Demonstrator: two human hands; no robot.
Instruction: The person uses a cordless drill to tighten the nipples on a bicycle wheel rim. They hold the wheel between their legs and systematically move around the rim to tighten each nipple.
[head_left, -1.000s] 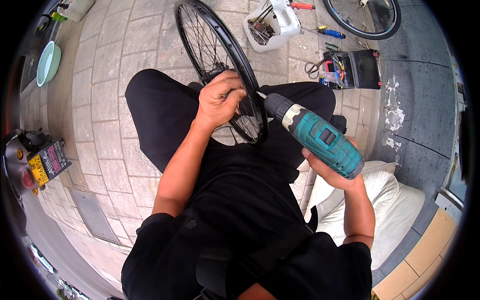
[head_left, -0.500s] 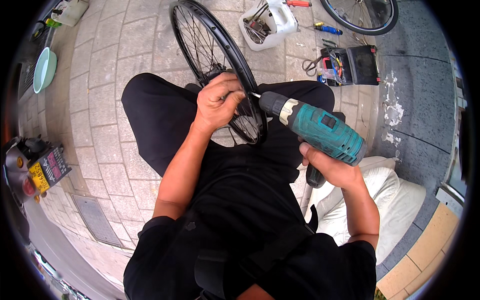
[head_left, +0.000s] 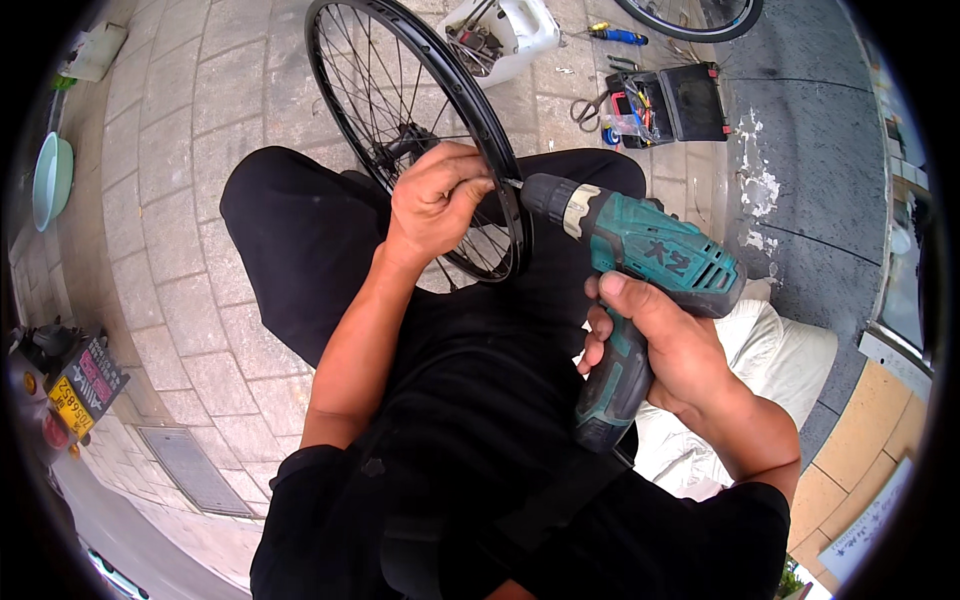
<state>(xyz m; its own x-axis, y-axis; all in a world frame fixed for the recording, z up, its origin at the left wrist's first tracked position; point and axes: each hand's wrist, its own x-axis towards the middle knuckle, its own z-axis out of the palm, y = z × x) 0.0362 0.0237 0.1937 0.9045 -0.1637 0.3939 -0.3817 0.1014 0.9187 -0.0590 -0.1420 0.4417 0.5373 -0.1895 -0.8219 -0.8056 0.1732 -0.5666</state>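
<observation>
A black spoked bicycle wheel (head_left: pixel 463 88) stands tilted between my legs. My left hand (head_left: pixel 435 200) reaches in beside its rim, thumb and fingers pinched together near the spokes; whatever they pinch is too small to make out. My right hand (head_left: pixel 680 345) is wrapped around the handle of a teal and black cordless drill (head_left: pixel 660 245). Its chuck points left, and the short bit (head_left: pixel 513 183) meets the outer side of the rim, opposite my left fingertips. Whether the trigger is pressed is hidden.
Beyond the wheel stands a cut white jug (head_left: pixel 530 40) of tools. An open black toolbox (head_left: pixel 697 105), scissors (head_left: pixel 588 112) and a blue screwdriver (head_left: pixel 618 36) lie at the far right, below another wheel (head_left: pixel 700 36). White cloth (head_left: pixel 785 360) lies by my right arm; a green basin (head_left: pixel 55 180) stands left.
My right hand has rolled the drill, so its side and handle now show, with the handle pointing toward me. My left hand stays by the rim. The view has shifted slightly.
</observation>
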